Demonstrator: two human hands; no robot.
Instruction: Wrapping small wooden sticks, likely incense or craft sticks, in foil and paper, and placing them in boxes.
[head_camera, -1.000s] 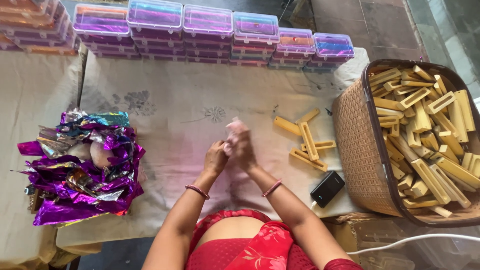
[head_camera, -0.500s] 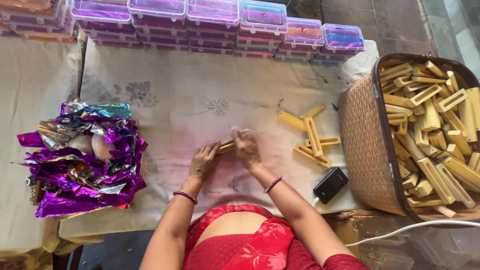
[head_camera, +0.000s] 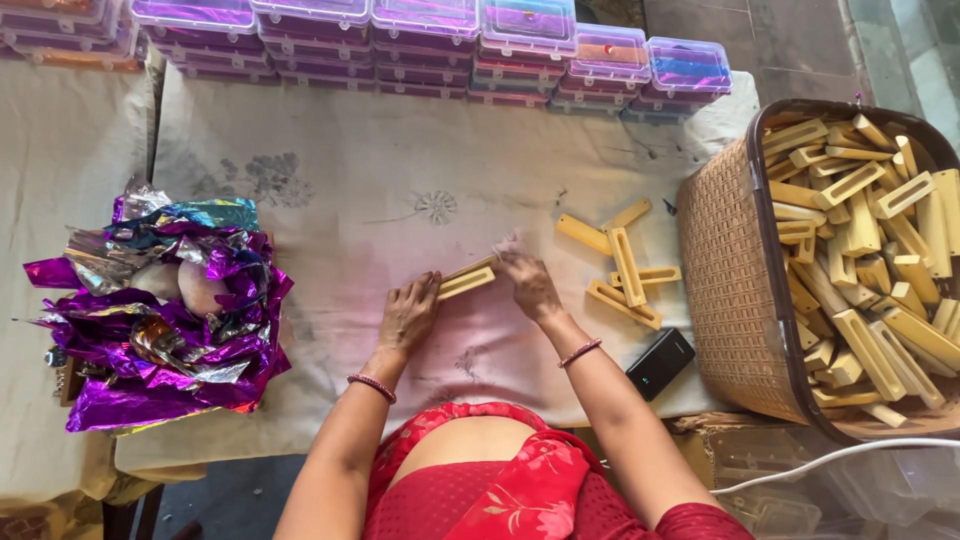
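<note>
Pale cloth, printed with a faint flower, covers the desk you sit at, and everything lies on it.

Nearest you, your left hand rests palm down near the middle of the desk, fingers pressed together and stretched forward, their tips touching the near end of a yellow slotted piece. Your right hand meets the same piece at its other end, fingers curled around it (whether they pinch it or just press on it you cannot tell from this angle). The piece lies flat and slightly slanted between the two hands, at the centre of the desk.

Just right of your right forearm, toward the near edge, a small black box lies on the cloth. Beyond it, a loose group of yellow pieces is scattered right of your right hand, some crossing each other.

At the right edge stands a woven basket, heaped with many more pieces of the same yellow kind. A white cable runs below its near side.

At the left edge, well apart from your hands, sits a crumpled heap of purple and silver foil.

Farthest from you, along the far edge, a row of stacked clear plastic boxes with purple contents runs from the left corner almost to the right.
</note>
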